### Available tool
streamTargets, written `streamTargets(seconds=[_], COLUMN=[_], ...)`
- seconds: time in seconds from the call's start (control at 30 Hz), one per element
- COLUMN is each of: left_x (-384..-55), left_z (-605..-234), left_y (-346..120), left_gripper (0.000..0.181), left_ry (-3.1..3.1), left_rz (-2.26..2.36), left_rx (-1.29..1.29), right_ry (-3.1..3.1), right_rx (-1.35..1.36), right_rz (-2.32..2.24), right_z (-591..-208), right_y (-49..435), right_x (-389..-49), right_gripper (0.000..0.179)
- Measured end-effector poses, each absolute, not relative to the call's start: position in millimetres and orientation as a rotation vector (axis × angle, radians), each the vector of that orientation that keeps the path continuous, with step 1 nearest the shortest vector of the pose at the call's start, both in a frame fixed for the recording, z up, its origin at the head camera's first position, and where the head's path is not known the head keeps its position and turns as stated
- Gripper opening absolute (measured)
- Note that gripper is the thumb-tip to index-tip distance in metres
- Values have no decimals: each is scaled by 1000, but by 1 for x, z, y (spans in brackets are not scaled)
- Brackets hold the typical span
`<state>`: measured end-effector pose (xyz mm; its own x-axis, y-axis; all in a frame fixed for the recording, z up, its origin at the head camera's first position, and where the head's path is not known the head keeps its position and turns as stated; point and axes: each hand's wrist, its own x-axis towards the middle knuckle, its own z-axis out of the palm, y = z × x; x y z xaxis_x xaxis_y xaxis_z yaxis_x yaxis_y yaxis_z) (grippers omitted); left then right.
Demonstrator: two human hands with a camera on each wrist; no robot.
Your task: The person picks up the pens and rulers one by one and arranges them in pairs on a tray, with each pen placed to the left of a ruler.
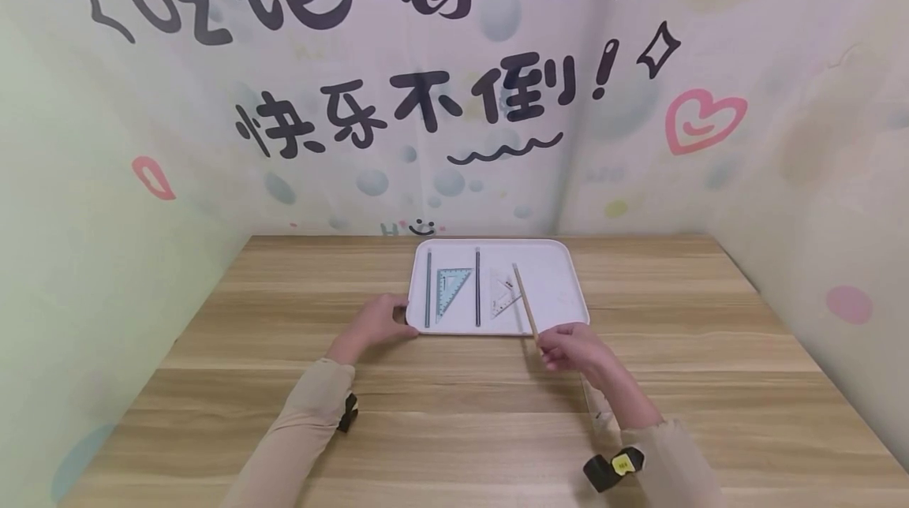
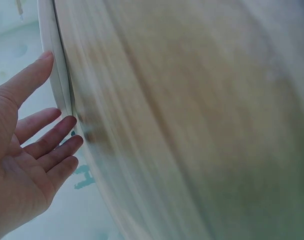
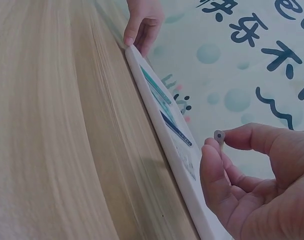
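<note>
My right hand (image 1: 575,348) pinches a tan pencil (image 1: 526,300) near its close end, between thumb and fingers. The pencil slants over the front edge of a white tray (image 1: 561,287), its far end above the tray. In the right wrist view the pencil's round end (image 3: 219,135) shows a dark core. At the tray's front left corner is my left hand (image 1: 379,320), thumb tip at the rim and fingers loosely extended along the side. In the tray lie a grey-green pencil (image 1: 428,287), a blue set square (image 1: 441,295), a dark pencil (image 1: 477,287) and a clear set square (image 1: 503,305).
The tray lies near the back edge of a wood-grain table (image 1: 454,413). Behind the table hangs a pale printed backdrop (image 1: 419,177) with large black characters. A black strap with a yellow label (image 1: 623,465) is at the right wrist.
</note>
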<state>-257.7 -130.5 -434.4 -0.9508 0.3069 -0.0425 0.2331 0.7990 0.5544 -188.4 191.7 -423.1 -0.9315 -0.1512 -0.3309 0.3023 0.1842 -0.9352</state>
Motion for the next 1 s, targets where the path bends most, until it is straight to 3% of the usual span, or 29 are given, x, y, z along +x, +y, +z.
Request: streamTargets(seconds=[0.47,1.0], left_x=[-259,-260], left_z=[-437,-438], left_y=[-131,-133], left_gripper=[42,39], left_ry=[2862,2884], left_rz=[851,855], left_rx=[446,497], right_ry=[2089,2056], right_rx=[156,222], right_rz=[-1849,-1890], right_z=[-427,-432], right_y=[196,199], right_x=[-199,-208], right_gripper=[29,21])
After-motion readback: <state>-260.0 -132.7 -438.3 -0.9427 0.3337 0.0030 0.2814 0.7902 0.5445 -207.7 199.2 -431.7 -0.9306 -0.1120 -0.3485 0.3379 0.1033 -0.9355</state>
